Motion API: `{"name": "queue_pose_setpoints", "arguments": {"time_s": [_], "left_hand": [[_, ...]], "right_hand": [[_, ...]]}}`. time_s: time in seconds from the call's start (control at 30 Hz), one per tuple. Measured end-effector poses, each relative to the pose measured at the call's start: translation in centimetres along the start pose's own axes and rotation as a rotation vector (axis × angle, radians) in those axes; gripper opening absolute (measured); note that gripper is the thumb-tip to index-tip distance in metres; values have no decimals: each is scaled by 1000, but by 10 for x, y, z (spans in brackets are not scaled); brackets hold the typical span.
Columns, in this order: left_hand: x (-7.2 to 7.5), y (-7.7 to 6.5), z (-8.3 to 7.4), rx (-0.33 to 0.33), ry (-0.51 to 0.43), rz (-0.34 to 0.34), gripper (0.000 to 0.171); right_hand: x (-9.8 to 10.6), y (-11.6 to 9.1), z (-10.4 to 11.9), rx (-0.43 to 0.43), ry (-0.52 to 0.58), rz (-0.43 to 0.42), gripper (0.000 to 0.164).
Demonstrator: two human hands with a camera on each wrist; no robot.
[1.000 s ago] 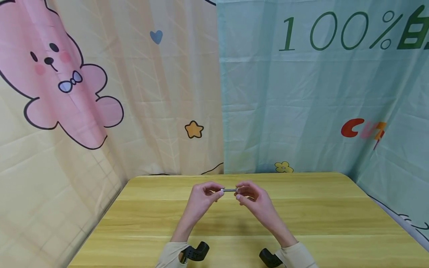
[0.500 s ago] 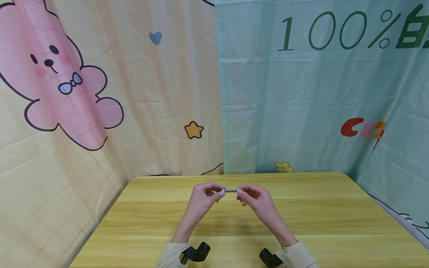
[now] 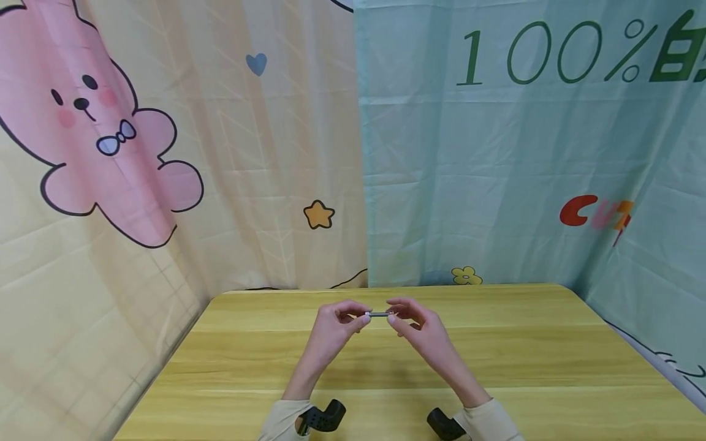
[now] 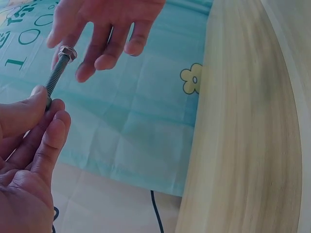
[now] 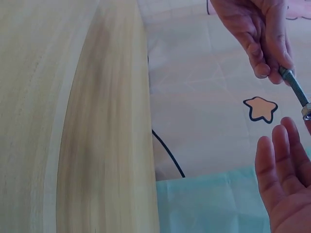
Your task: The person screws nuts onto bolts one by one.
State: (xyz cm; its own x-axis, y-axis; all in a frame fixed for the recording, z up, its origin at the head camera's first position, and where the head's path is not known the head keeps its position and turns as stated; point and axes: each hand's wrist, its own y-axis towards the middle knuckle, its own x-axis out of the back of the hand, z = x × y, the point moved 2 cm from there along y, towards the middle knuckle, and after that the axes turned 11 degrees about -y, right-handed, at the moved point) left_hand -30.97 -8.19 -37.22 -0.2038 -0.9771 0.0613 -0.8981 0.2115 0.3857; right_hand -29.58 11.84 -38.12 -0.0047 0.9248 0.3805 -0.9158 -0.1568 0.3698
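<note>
A threaded metal bolt [image 4: 57, 75] is held up above the table, lying crosswise in the head view. My left hand [image 3: 331, 327] pinches its head end between thumb and fingers, which hides most of the bolt head. A hex nut [image 4: 67, 52] sits on the far end of the thread, and in the right wrist view the nut [image 5: 306, 111] is at the right edge. My right hand [image 3: 421, 327] is at the nut with its fingers spread and loosely extended. Its thumb and forefinger are right beside the nut, which shows uncovered in the left wrist view.
Below both hands lies a wood-grain table [image 3: 248, 367]. Printed cloth curtains, one cream [image 3: 265, 153] and one blue-green [image 3: 469, 153], hang behind it and along the sides. Black wrist-worn devices [image 3: 326, 416] sit at both cuffs.
Half a second ago my right thumb and forefinger were closed together at the nut end; now those fingers have spread apart, much as a second ago. My left hand keeps its grip on the bolt.
</note>
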Motion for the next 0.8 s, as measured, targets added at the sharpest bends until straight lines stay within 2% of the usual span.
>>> {"name": "queue_pose_setpoints", "arguments": {"time_s": [0.17,0.37,0.6,0.8], "left_hand": [[-1,-1,-5,6,27,-13,11],[-6,-9,-34,-10,40,3,10],[0,0,1,1,28,8,11],[-1,1,1,-12,28,19,12]], "right_hand": [[3,1,0,87,-29,17,29],[4,2,-1,109,-40,49,25],[6,1,-1,76,-57,77,20],[6,2,-1,30,-72,78,25]]}}
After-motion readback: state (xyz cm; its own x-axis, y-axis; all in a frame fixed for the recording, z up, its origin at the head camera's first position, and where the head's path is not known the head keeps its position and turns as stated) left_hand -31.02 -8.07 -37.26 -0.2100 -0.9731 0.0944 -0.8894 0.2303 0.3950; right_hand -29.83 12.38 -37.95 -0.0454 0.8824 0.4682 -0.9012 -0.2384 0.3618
